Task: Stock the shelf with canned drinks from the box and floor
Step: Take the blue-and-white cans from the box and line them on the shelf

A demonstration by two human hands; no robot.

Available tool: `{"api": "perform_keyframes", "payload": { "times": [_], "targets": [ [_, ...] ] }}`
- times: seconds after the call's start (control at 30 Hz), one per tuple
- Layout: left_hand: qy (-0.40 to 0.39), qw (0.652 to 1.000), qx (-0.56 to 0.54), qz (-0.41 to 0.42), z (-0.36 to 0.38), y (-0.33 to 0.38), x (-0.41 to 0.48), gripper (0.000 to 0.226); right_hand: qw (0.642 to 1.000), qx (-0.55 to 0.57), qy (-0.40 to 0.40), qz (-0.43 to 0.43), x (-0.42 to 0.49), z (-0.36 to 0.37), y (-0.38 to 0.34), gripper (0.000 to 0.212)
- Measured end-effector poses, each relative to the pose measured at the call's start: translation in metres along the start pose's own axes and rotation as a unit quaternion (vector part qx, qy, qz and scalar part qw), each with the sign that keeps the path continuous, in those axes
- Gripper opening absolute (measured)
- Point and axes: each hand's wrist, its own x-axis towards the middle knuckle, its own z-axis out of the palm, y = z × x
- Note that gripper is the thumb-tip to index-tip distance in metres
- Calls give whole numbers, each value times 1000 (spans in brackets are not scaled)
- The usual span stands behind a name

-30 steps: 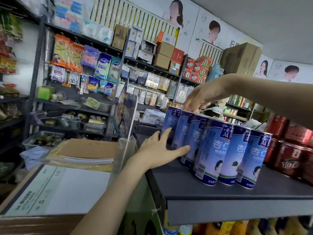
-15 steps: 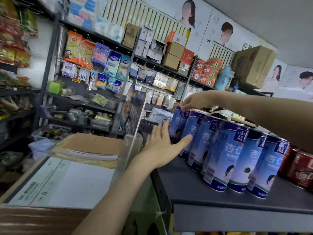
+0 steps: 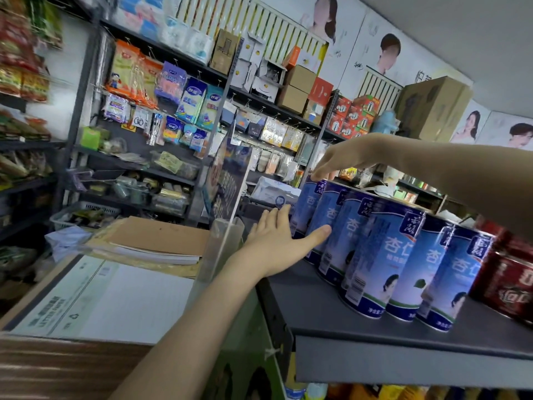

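Several blue and white drink cans [image 3: 383,255] stand in rows on the dark grey shelf [image 3: 331,310], running from front right to back left. My left hand [image 3: 278,241] lies flat, fingers straight, against the left side of the back cans, its thumb touching a can. My right hand [image 3: 343,160] reaches over the row from the right, its fingertips on the top rim of the farthest can [image 3: 307,206]. Red cans [image 3: 510,284] stand to the right of the blue ones.
A clear acrylic sign stand [image 3: 227,215] sits just left of the shelf end. A counter with white sheets [image 3: 115,301] and a stack of notebooks [image 3: 150,241] lies to the left. Stocked racks [image 3: 178,116] fill the back wall. More goods show under the shelf [image 3: 360,394].
The view has swung slightly, so the cans sit lower and further right. My left hand has slid a little off the cans, and my right fingertips stay on the far can's top.
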Motion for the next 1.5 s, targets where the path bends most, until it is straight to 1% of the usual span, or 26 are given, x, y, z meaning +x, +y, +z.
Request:
{"api": "perform_keyframes", "payload": {
  "times": [0.07,0.17,0.2,0.27,0.33,0.4,0.47,0.67,0.77,0.83,0.93,1.0,1.07,1.13,1.17,1.27,1.3,1.37,1.43,1.5],
  "targets": [
    [-3,1000,9,-2,1,0,1,98,1000,11,-4,2,-1,-2,4,16],
    [-5,1000,21,-2,1,0,1,97,1000,15,-26,5,-3,-6,6,12],
    [-5,1000,22,-2,1,0,1,97,1000,13,-28,6,-4,-7,6,16],
    [-5,1000,21,-3,1,0,2,97,999,-6,-30,10,-7,-7,4,29],
    [-9,1000,26,-7,0,0,2,97,997,-38,-61,7,-13,-8,0,40],
    [-9,999,36,-8,1,-1,2,99,995,-51,-86,-1,-21,-10,-1,40],
    [-6,999,46,-9,1,0,1,100,995,-45,-88,-12,-28,-10,-1,37],
    [-8,998,57,-11,2,0,3,114,999,1,-49,-21,-44,-3,-6,42],
    [-4,999,43,-16,1,2,4,110,999,11,-35,-27,-56,-2,-7,49],
    [-3,1000,20,-21,-1,4,2,109,999,12,-7,-36,-68,-1,-6,55],
    [-1,1000,-12,-4,-2,8,-5,108,997,36,45,-45,-92,-1,3,61],
    [24,999,-23,5,-4,14,-11,91,994,46,85,-51,-111,-2,14,61],
    [49,996,-71,-8,-7,27,-18,72,990,63,119,-48,-130,0,28,61],
    [62,986,-152,-30,-10,46,-27,66,984,97,141,-46,-147,8,42,59],
    [68,982,-174,-42,-11,58,-34,65,981,107,157,-48,-156,13,48,56],
    [91,978,-181,-42,-2,89,-60,61,962,114,240,-68,-185,27,56,47],
    [111,978,-173,-38,2,97,-70,58,953,121,266,-81,-196,31,55,45],
    [183,972,-142,-34,11,115,-97,50,933,145,306,-119,-220,41,52,40],
    [263,958,-111,-12,20,130,-131,43,913,159,336,-171,-248,56,45,38],
    [315,944,-99,17,34,144,-173,39,890,167,355,-231,-279,79,36,37]
  ]
}}
